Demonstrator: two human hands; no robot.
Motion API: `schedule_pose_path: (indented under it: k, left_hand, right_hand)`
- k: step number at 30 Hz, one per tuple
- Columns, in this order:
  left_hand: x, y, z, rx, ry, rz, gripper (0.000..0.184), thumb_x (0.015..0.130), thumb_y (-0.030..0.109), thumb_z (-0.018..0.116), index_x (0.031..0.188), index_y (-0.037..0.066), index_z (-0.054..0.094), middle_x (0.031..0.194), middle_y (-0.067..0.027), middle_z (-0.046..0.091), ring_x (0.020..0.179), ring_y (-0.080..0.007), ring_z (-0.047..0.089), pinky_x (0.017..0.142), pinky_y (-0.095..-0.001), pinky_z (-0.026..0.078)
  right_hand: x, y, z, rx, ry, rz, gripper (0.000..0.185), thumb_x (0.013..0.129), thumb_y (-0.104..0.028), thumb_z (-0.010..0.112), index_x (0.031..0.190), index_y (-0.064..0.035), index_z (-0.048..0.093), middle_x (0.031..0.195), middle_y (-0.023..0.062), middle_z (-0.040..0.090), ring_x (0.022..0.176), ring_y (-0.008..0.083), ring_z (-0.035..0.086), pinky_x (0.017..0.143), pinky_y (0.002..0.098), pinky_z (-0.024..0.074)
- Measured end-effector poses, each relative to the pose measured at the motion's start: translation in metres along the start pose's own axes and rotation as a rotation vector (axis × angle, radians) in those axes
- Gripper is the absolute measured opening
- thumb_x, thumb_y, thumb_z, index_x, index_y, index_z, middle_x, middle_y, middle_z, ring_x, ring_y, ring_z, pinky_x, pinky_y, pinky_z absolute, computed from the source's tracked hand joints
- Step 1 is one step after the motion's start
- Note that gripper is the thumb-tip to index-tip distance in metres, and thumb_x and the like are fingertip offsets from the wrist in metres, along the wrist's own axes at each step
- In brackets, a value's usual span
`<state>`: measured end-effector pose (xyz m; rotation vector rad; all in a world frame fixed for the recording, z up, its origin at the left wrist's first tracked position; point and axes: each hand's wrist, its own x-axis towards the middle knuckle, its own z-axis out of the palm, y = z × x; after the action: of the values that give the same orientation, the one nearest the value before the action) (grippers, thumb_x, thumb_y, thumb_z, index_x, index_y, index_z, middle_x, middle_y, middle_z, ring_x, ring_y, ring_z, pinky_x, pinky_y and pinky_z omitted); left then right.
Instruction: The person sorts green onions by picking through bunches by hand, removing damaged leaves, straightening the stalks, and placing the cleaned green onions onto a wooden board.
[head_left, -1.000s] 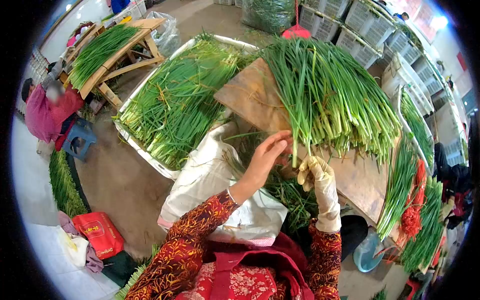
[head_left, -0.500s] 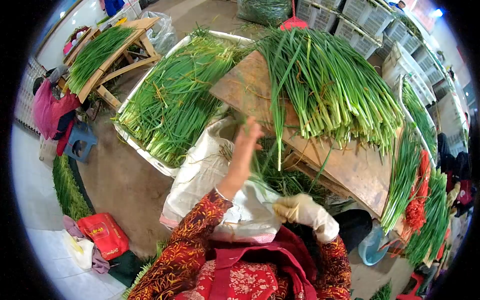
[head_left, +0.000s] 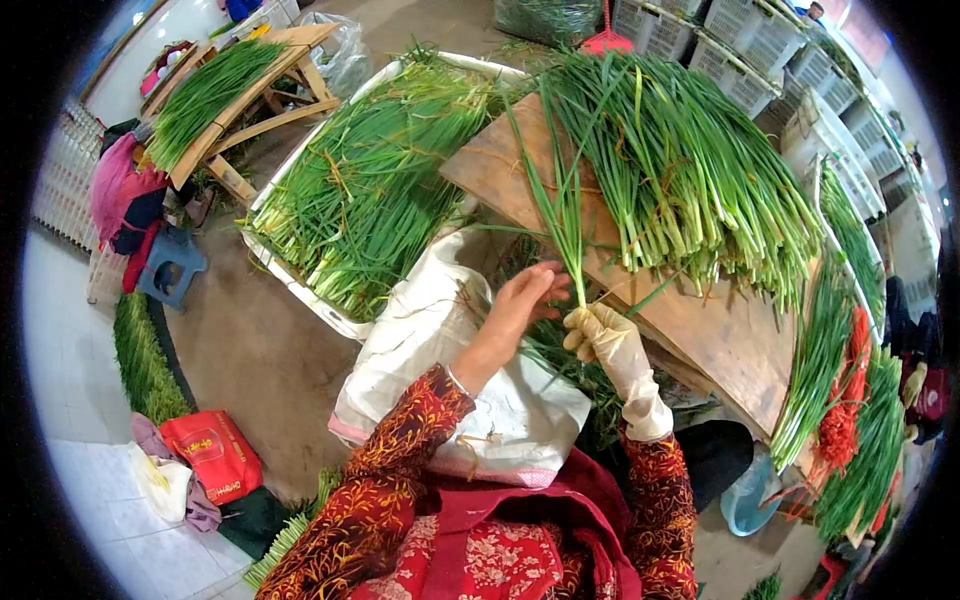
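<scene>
Loosely, greens [head_left: 385,165] fill the white crate [head_left: 345,325]; the right hand [head_left: 608,340] pinches stalks [head_left: 571,243].

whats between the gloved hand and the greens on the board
The head view shows wooden board, crossed by a green blade, between the gloved right hand and the greens.

I'm seeing: dark-red sleeves [head_left: 345,520], yellow leafy print | flowery red top [head_left: 505,560], maroon trim [head_left: 447,568] | cream glove [head_left: 624,370], right hand [head_left: 603,338]
</scene>
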<state>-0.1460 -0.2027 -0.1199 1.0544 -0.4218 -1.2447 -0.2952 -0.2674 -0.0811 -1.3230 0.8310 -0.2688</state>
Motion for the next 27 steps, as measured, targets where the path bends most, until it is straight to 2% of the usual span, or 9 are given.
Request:
schedule_pose_path:
  k: [3, 7, 9, 11, 13, 19, 23, 25, 27]
  left_hand:
    - [-0.007, 0.001, 0.004, -0.111, -0.107, -0.036, 0.038, 0.09, 0.032, 0.047, 0.12, 0.008, 0.047, 0.106, -0.0047, 0.058, 0.097, -0.0146, 0.055, 0.079, -0.0282, 0.046]
    - [-0.006, -0.006, 0.01, -0.393, -0.2, -0.146, 0.037, 0.089, 0.03, 0.05, 0.12, 0.008, 0.048, 0.102, -0.0039, 0.06, 0.096, -0.0142, 0.056, 0.08, -0.028, 0.046]
    - [-0.01, -0.012, 0.011, -0.306, -0.148, -0.099, 0.034, 0.088, 0.025, 0.052, 0.116, 0.007, 0.05, 0.101, -0.0044, 0.06, 0.095, -0.0131, 0.055, 0.078, -0.0267, 0.046]
    - [-0.015, -0.012, 0.014, -0.23, -0.131, -0.112, 0.026, 0.088, 0.019, 0.052, 0.11, 0.006, 0.053, 0.098, -0.0037, 0.06, 0.092, -0.0114, 0.055, 0.076, -0.0249, 0.046]
    - [-0.015, -0.021, 0.013, 0.113, -0.053, 0.038, 0.029, 0.088, 0.022, 0.052, 0.11, 0.003, 0.051, 0.095, -0.0024, 0.058, 0.087, -0.0101, 0.054, 0.079, -0.0236, 0.043]
    - [-0.031, -0.022, 0.025, -0.213, -0.007, -0.064, 0.029, 0.087, 0.02, 0.054, 0.109, 0.001, 0.053, 0.096, -0.0023, 0.057, 0.089, -0.0085, 0.052, 0.079, -0.0232, 0.042]
    - [-0.029, -0.027, 0.02, 0.072, 0.059, 0.038, 0.028, 0.087, 0.02, 0.054, 0.107, 0.001, 0.058, 0.101, -0.0037, 0.059, 0.088, -0.0087, 0.053, 0.077, -0.023, 0.044]
    - [-0.03, -0.03, 0.015, 0.392, 0.06, 0.017, 0.027, 0.084, 0.023, 0.058, 0.1, 0.001, 0.061, 0.088, -0.0031, 0.062, 0.077, -0.0084, 0.054, 0.071, -0.022, 0.043]
    - [-0.031, -0.03, 0.012, 0.528, 0.078, 0.008, 0.029, 0.083, 0.025, 0.06, 0.097, 0.0, 0.063, 0.078, -0.0044, 0.063, 0.071, -0.0087, 0.055, 0.067, -0.0232, 0.044]
  right_hand:
    - [-0.006, 0.004, 0.005, 0.179, -0.186, -0.021, 0.031, 0.092, -0.03, 0.043, 0.085, -0.0024, 0.054, 0.065, 0.005, 0.056, 0.053, 0.0097, 0.047, 0.051, 0.0205, 0.0375]
    - [-0.013, 0.014, -0.003, 0.383, -0.243, 0.011, 0.036, 0.093, -0.035, 0.037, 0.084, -0.0033, 0.053, 0.068, 0.0072, 0.057, 0.053, 0.0123, 0.048, 0.051, 0.0222, 0.0385]
    - [-0.015, 0.013, -0.001, 0.33, -0.182, -0.026, 0.032, 0.091, -0.033, 0.042, 0.089, -0.0034, 0.053, 0.071, 0.0055, 0.058, 0.055, 0.0097, 0.048, 0.052, 0.0213, 0.0384]
    - [-0.015, 0.004, 0.007, 0.166, 0.089, -0.083, 0.028, 0.088, -0.03, 0.051, 0.094, -0.0028, 0.053, 0.073, 0.0027, 0.058, 0.058, 0.0067, 0.047, 0.053, 0.0196, 0.0375]
    - [-0.01, 0.01, 0.008, 0.141, 0.139, -0.16, 0.02, 0.086, -0.022, 0.057, 0.093, -0.0022, 0.057, 0.074, -0.0009, 0.058, 0.06, 0.0042, 0.046, 0.053, 0.017, 0.0369]
    - [-0.008, 0.021, 0.018, -0.131, 0.265, -0.257, 0.017, 0.088, -0.017, 0.053, 0.089, -0.001, 0.058, 0.071, 0.0008, 0.059, 0.056, 0.0062, 0.05, 0.051, 0.0194, 0.0409]
    - [-0.017, 0.023, 0.017, -0.278, 0.374, -0.188, 0.016, 0.088, -0.015, 0.053, 0.089, 0.0004, 0.058, 0.072, 0.0021, 0.06, 0.057, 0.0064, 0.052, 0.05, 0.0209, 0.0431]
    - [-0.019, 0.036, 0.016, -0.151, 0.384, -0.219, 0.017, 0.085, -0.015, 0.056, 0.094, -0.0005, 0.058, 0.073, 0.0041, 0.062, 0.057, 0.0079, 0.057, 0.054, 0.0213, 0.0466]
    - [-0.023, 0.041, 0.015, -0.049, 0.386, -0.235, 0.015, 0.086, -0.014, 0.055, 0.091, 0.0003, 0.058, 0.075, 0.0023, 0.061, 0.058, 0.0063, 0.054, 0.051, 0.0186, 0.0423]
